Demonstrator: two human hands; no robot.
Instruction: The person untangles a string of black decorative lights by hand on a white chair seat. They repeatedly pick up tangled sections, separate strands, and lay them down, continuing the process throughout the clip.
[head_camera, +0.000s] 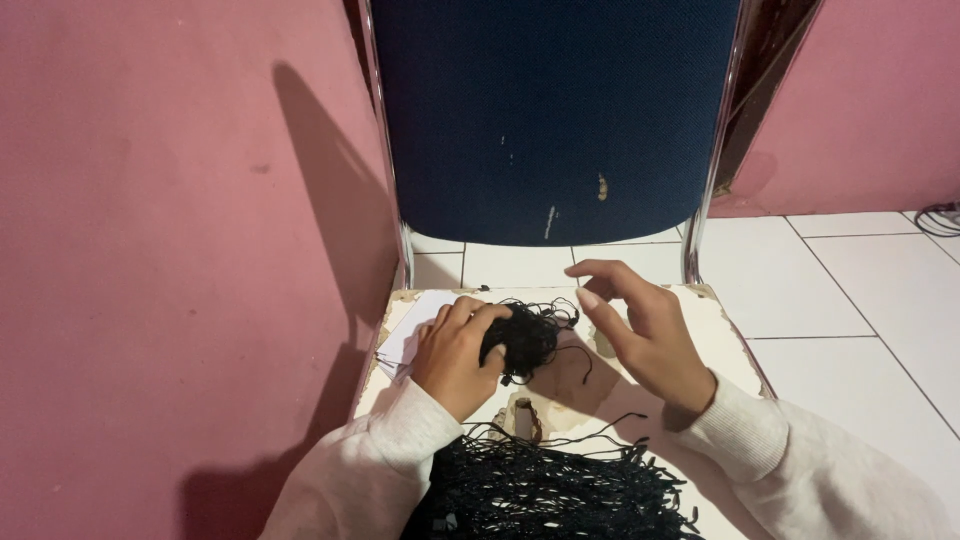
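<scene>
My left hand (456, 350) is closed around a tangled clump of black strings (527, 338) on a worn white chair seat (690, 320). A small stack of white paper tags (412, 335) lies under and just left of that hand. My right hand (645, 335) hovers to the right of the clump, fingers spread and curved, thumb pointing toward the strings, holding nothing. A larger pile of black looped strings (550, 485) lies at the near edge of the seat between my forearms. Both arms wear light grey sleeves.
The chair's dark blue padded backrest (550, 110) with chrome posts rises just behind the seat. A pink wall (170, 200) stands close on the left. White tiled floor (850, 290) lies to the right, with a cable (940, 218) at the far right edge.
</scene>
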